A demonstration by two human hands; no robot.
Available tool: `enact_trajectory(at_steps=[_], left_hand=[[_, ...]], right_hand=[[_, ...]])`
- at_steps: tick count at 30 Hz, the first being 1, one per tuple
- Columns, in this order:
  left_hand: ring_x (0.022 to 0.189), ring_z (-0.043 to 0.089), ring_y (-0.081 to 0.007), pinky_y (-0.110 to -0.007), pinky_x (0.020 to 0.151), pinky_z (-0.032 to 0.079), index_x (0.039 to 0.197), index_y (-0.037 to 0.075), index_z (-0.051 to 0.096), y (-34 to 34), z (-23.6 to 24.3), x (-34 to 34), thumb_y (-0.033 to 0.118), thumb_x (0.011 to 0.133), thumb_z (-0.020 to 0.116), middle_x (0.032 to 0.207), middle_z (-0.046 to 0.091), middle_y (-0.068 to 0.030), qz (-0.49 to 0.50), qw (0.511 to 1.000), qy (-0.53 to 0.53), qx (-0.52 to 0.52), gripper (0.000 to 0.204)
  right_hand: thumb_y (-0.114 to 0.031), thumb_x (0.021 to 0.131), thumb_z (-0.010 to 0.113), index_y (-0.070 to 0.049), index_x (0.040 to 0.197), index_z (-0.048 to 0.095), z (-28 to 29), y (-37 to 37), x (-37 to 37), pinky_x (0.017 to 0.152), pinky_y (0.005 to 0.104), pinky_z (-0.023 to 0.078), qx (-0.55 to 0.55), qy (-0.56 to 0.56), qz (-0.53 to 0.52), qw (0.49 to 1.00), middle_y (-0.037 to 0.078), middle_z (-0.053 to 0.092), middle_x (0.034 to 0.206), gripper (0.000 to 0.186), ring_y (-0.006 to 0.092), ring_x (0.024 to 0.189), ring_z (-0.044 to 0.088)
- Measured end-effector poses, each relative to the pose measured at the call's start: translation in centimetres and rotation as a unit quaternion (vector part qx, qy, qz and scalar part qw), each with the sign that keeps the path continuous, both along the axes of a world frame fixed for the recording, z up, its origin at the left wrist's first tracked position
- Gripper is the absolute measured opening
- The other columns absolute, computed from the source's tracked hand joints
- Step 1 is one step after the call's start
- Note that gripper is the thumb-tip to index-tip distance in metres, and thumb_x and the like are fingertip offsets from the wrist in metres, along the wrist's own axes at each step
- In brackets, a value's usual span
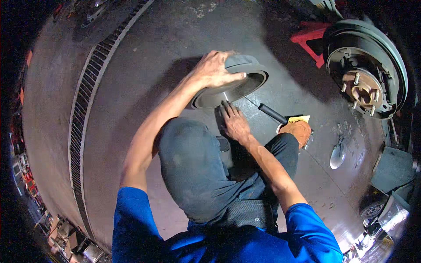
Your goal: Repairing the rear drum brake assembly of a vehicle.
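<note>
A grey metal brake drum (209, 97) stands tilted on edge over the floor, its hollow inner side partly showing. My left hand (214, 71) grips its upper edge, the thumb laid over the front and the fingers behind. At the drum's lower rim is my right hand (237, 123), with its fingers stretched out and pressed close to the metal; the fingertips look dark. Whether anything thin lies under them, I cannot make out. Just right of the drum lies a tool with a black handle (272, 114) and a thin shaft.
Beside my right knee are a round brown object (298, 130) and a yellow sheet (300, 119). A shiny dish-like piece (338, 154) lies farther right. An exposed wheel hub with brake parts (363, 90) stands at upper right, near a red stand (310, 38). A floor grate (83, 94) runs along the left.
</note>
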State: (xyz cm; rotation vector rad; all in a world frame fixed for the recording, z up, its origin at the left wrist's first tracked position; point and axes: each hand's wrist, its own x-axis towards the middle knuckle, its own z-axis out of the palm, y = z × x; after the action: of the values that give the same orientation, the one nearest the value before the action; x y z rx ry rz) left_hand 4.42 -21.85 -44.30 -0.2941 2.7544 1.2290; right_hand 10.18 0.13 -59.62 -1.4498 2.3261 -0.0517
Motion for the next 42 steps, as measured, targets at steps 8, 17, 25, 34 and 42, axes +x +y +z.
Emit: enact_trajectory(at_steps=[8, 17, 25, 34, 42], left_hand=[[0.119, 0.056, -0.0393, -0.043, 0.102, 0.044, 0.125, -0.005, 0.059, 1.7, 0.4, -1.8, 0.055, 0.07, 0.075, 0.123, 0.06, -0.0261, -0.037, 0.996, 0.048, -0.071, 0.083], [0.112, 0.06, -0.0381, -0.043, 0.1, 0.046, 0.123, -0.003, 0.06, 2.2, 0.3, -1.3, 0.054, 0.07, 0.075, 0.119, 0.062, -0.026, -0.054, 0.997, 0.036, -0.05, 0.08], [0.108, 0.063, -0.038, -0.043, 0.098, 0.048, 0.122, -0.001, 0.062, 3.0, 1.1, -0.9, 0.048, 0.069, 0.076, 0.115, 0.065, -0.0248, -0.049, 0.998, 0.031, -0.04, 0.074], [0.125, 0.049, -0.0349, -0.043, 0.109, 0.036, 0.13, 0.008, 0.058, 4.8, 0.4, -0.7, 0.054, 0.068, 0.076, 0.131, 0.057, -0.0186, -0.086, 0.992, 0.039, -0.087, 0.08], [0.127, 0.047, -0.0343, -0.043, 0.11, 0.034, 0.131, 0.009, 0.058, 4.1, 1.8, -0.8, 0.055, 0.068, 0.076, 0.133, 0.056, -0.0173, -0.093, 0.992, 0.009, -0.081, 0.08]], right_hand=[[-0.027, 0.08, 0.067, 0.004, 0.148, 0.021, -0.2, -3.6, -1.2, 0.12, 0.0411, 0.019, 0.019, -0.029, -0.06, 0.998, 0.022, 0.022, 0.156, 0.088, 0.0311, 0.145, 0.023], [-0.027, 0.078, 0.068, 0.005, 0.148, 0.021, -0.5, -1.7, -0.8, 0.12, 0.0405, 0.019, 0.035, -0.013, -0.039, 0.999, 0.022, 0.021, 0.156, 0.09, 0.0319, 0.145, 0.024], [-0.031, 0.077, 0.07, 0.006, 0.148, 0.021, 0.5, -1.8, -0.5, 0.12, 0.0387, 0.019, 0.051, -0.038, -0.055, 0.996, 0.023, 0.022, 0.156, 0.094, 0.032, 0.144, 0.025], [-0.029, 0.074, 0.075, 0.005, 0.148, 0.019, -0.8, -2.2, -0.2, 0.116, 0.0414, 0.03, -0.06, -0.168, -0.119, 0.977, 0.027, 0.024, 0.153, 0.099, 0.0394, 0.139, 0.031], [-0.028, 0.076, 0.075, 0.004, 0.149, 0.017, 1.1, -4.8, 1.1, 0.119, 0.0396, 0.022, -0.189, -0.218, -0.111, 0.951, 0.025, 0.022, 0.155, 0.099, 0.0369, 0.143, 0.025]])
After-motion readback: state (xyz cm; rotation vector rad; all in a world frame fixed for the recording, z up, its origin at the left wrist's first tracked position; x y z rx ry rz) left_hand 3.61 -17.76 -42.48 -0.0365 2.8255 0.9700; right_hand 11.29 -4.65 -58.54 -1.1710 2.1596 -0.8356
